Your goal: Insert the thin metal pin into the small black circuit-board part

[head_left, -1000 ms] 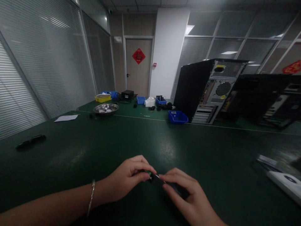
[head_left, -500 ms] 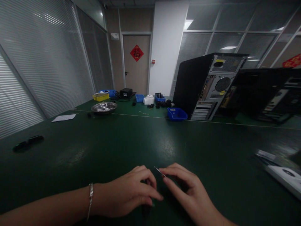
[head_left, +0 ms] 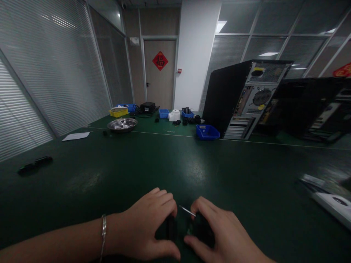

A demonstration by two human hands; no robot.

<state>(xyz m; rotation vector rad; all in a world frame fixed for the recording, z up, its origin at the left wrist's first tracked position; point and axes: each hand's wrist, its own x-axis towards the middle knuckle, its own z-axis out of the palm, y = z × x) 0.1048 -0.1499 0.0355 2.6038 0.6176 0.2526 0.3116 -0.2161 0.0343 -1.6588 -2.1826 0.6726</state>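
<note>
My left hand (head_left: 149,224) and my right hand (head_left: 219,233) rest low on the dark green table (head_left: 175,168), fingers curled around a small dark part (head_left: 171,230) between them. A thin silvery pin or strip (head_left: 187,210) sticks up between the two hands, by my right fingertips. A bracelet (head_left: 103,233) sits on my left wrist. The part is mostly hidden under my fingers, and what it is cannot be told.
A black computer tower (head_left: 241,98) stands at the back right, a blue bin (head_left: 207,132) in front of it. A metal bowl (head_left: 122,125), yellow and blue bins, a paper sheet (head_left: 75,136), a black tool (head_left: 35,164) and a white device (head_left: 333,204) lie around.
Both hands have dropped toward the table and curled over the small dark part. A second ago they held it raised between the fingertips.
</note>
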